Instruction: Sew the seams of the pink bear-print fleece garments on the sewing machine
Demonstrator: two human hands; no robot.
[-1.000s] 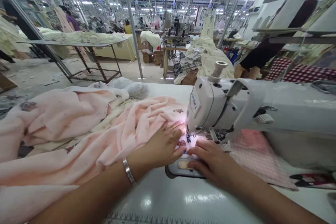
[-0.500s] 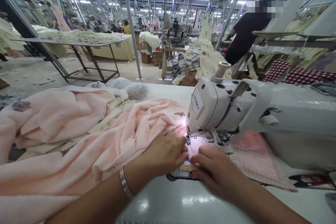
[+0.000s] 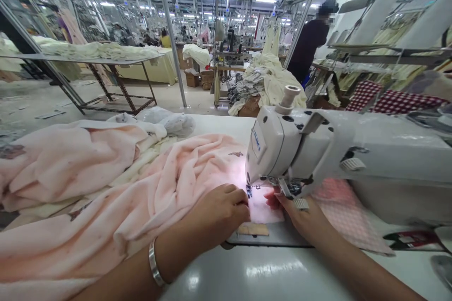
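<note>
A white sewing machine [image 3: 282,141] lights the work under its presser foot [image 3: 249,191]. Pale pink plush fabric [image 3: 197,164] with small printed figures lies in folds left of the machine and runs beneath the foot. My left hand [image 3: 226,211], a silver bangle at its wrist, is closed on the fabric just left of the foot, fingers curled. To the right of the needle, my right hand [image 3: 300,214] reaches under the machine head with bent fingers gripping the fabric piece [image 3: 266,209]; its fingertips are partly hidden.
Pink checked cloth [image 3: 346,207] lies under the machine arm, near red-and-black snips [image 3: 409,240]. A clear plastic bag [image 3: 176,122] sits behind the fabric. Beyond stand a long table [image 3: 106,59], cream garment heaps [image 3: 271,80] and a person in dark clothes [image 3: 307,47].
My right hand has moved from the front of the foot to the right, under the machine head. My left hand's fingers have drawn in. The view has shifted slightly.
</note>
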